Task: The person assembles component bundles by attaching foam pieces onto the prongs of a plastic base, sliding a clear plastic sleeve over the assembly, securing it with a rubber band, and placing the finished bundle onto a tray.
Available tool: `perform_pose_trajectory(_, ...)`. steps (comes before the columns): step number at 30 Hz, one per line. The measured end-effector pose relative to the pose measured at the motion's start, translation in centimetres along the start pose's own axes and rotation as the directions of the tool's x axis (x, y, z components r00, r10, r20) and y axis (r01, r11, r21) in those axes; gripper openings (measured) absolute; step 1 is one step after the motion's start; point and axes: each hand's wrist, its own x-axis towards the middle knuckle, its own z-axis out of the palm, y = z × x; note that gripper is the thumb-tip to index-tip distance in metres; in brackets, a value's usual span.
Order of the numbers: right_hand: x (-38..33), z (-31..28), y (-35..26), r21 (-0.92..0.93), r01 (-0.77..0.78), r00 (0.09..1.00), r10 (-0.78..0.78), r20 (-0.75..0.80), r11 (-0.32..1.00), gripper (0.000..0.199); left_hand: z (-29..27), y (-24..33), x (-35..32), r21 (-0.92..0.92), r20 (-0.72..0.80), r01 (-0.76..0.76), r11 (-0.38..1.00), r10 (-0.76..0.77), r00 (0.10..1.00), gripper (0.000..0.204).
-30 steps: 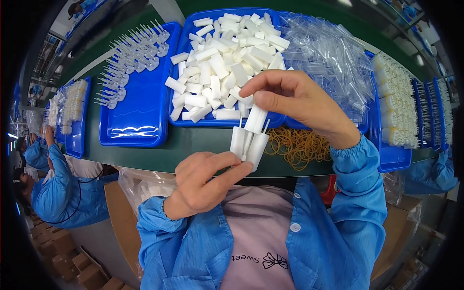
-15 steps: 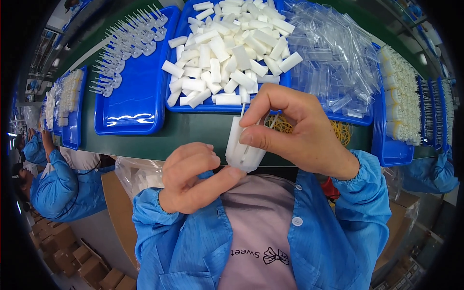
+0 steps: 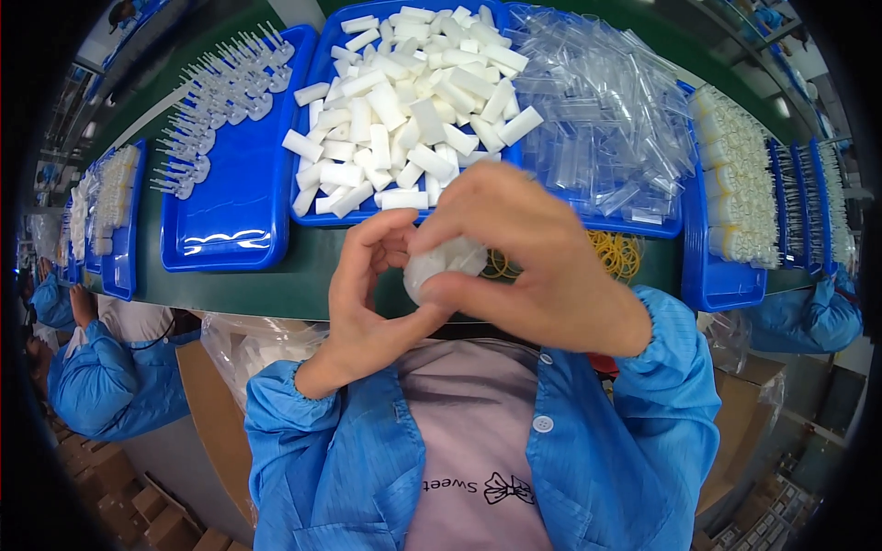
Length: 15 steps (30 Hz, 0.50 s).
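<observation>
In front of my chest, at the table's near edge, a translucent white round-ended plastic piece (image 3: pixel 445 267) is held between both hands. My right hand (image 3: pixel 528 248), slightly blurred, curls over it from the right, thumb on the near side and fingers across the far side. My left hand (image 3: pixel 367 285) cups it from the left, its fingers curled and its thumb stretched under the right thumb. The hands hide much of the piece. Beyond them, white foam blocks (image 3: pixel 381 101) lie heaped in a blue tray (image 3: pixel 317 213).
Yellow rubber bands (image 3: pixel 614 254) lie right of my hands. Clear plastic sleeves (image 3: pixel 606 119) fill a tray at the right. Rod-tipped translucent parts (image 3: pixel 193 147) stand in a left tray (image 3: pixel 220 220). Banded bundles (image 3: pixel 740 184) sit far right. A co-worker in blue (image 3: pixel 119 367) works at the left.
The piece has turned so its rounded end shows. My left hand has risen from its lower end to close around its left side. The whole view has shifted slightly.
</observation>
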Motion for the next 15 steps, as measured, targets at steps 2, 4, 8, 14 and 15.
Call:
perform_pose_trajectory(2,0.3,-1.8,0.6,-0.021,0.004,0.991,-0.007,-0.137,1.000,0.023,-0.4,-0.3,-0.6,-0.133,0.006,0.125,0.983,-0.125,0.992,0.070)
perform_pose_trajectory(4,-0.2,-4.7,1.5,-0.279,-0.023,0.989,-0.019,-0.146,0.960,0.025,-0.9,-0.7,-1.5,-0.182,0.013,0.156,0.971,-0.156,0.988,0.066)
perform_pose_trajectory(8,-2.2,-7.5,3.9,-0.704,-0.117,0.988,0.155,-0.010,0.700,0.028,-1.5,-1.5,-2.7,-0.260,0.025,0.276,0.925,-0.279,0.960,0.062)
perform_pose_trajectory(14,-3.5,-6.4,6.8,-0.838,0.127,0.977,0.079,0.198,0.531,0.030,-1.5,-1.2,-2.8,-0.386,-0.023,0.335,0.859,-0.372,0.928,0.061)
perform_pose_trajectory(15,-3.4,-6.5,7.0,-0.838,0.130,0.977,0.075,0.200,0.530,0.030,-1.6,-1.0,-2.8,-0.386,-0.026,0.332,0.861,-0.370,0.929,0.061)
